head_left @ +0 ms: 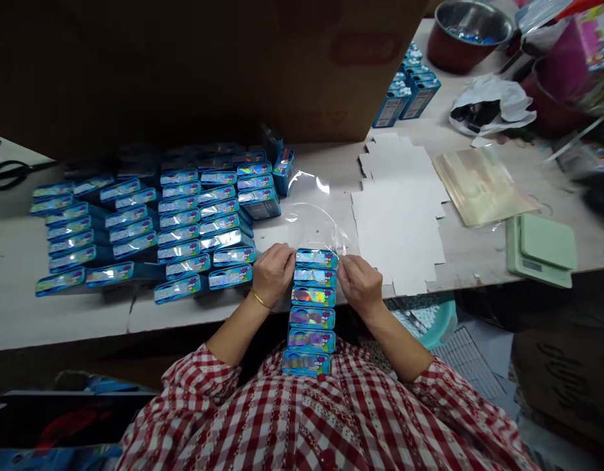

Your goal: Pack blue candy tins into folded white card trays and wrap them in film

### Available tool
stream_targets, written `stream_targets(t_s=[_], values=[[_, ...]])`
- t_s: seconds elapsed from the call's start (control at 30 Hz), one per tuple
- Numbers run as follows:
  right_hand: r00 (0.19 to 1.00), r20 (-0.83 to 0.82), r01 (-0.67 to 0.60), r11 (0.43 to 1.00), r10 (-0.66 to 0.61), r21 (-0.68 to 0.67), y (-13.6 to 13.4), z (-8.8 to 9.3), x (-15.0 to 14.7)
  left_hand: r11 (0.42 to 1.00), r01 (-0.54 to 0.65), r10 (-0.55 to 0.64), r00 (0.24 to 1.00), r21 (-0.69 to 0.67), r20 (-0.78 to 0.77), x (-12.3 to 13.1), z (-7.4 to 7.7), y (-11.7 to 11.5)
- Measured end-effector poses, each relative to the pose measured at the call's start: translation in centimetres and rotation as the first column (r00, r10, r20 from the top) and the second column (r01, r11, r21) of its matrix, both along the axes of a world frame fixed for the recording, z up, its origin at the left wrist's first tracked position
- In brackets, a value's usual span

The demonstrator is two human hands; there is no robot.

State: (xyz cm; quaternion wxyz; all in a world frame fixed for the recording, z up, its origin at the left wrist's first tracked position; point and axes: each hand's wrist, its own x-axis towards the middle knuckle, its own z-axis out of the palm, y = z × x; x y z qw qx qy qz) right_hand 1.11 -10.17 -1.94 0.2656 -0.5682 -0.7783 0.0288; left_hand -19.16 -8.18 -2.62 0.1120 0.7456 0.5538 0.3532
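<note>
A row of several small blue boxes [311, 307] with shiny holographic tops runs from my chest to the table edge. My left hand [273, 273] and my right hand [359, 280] pinch the mouth of a clear plastic bag [315, 219] at the far end of that row. The bag lies open on the table beyond the boxes. Both hands have their fingers closed on the bag's edge beside the farthest box.
Many more blue boxes [149, 226] lie in rows at left. Flat white card blanks [400, 216], a shiny sheet [481, 186] and a green scale [542, 248] lie at right. A brown carton [208, 65] stands behind. Scissors [10, 173] rest far left; a pot [466, 33] far right.
</note>
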Motion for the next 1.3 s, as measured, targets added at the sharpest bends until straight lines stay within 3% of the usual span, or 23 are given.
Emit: stream_targets(t_s=[0.1, 0.23, 0.37, 0.57, 0.63, 0.77, 0.87, 1.03, 1.17, 1.3], values=[[0.999, 0.014, -0.042, 0.999, 0.042, 0.021, 0.0, -0.1, 0.2, 0.999, -0.031, 0.031, 0.999, 0.012, 0.008, 0.1, -0.2, -0.4], [0.999, 0.046, 0.028, 0.998, -0.026, -0.054, 1.0, 0.0, -0.3, 0.994, -0.08, 0.084, 0.995, -0.069, 0.056, 0.3, -0.4, 0.6], [0.99, 0.141, 0.048, 0.989, -0.028, -0.138, 1.8, 0.5, -0.6, 0.998, -0.031, 0.026, 0.996, -0.052, -0.089, 0.1, 0.0, 1.6], [0.997, 0.079, -0.013, 0.999, 0.011, 0.031, 1.3, -0.3, 0.1, 0.994, -0.019, 0.031, 0.994, 0.112, -0.101, -0.2, 0.6, 0.5], [0.998, 0.052, -0.036, 0.995, 0.031, 0.091, 0.5, -1.2, 0.5, 0.987, -0.001, 0.023, 0.991, 0.159, -0.134, -0.5, -0.1, -0.5], [0.979, 0.01, -0.201, 0.97, 0.201, 0.139, -1.9, -3.4, 1.3, 0.977, 0.066, -0.031, 0.985, 0.205, -0.169, -1.3, -2.5, -2.9], [0.974, -0.087, -0.196, 0.969, 0.211, 0.149, -3.3, -4.5, 1.2, 0.977, -0.008, 0.022, 0.998, 0.213, -0.062, -1.2, -4.0, -3.9], [0.967, -0.254, -0.041, 0.998, 0.031, -0.037, -3.1, -5.1, 0.2, 0.99, -0.101, 0.078, 0.976, 0.102, 0.204, 0.0, -4.8, -3.4], [0.947, -0.317, -0.011, 0.978, -0.056, -0.207, -2.0, -5.5, -0.7, 0.981, -0.175, 0.194, 0.908, -0.083, 0.372, 0.6, -5.6, -2.7], [0.928, -0.347, 0.051, 0.967, -0.139, -0.252, -1.4, -6.2, -1.4, 0.945, -0.148, 0.278, 0.832, -0.29, 0.481, 0.8, -6.2, -2.4]])
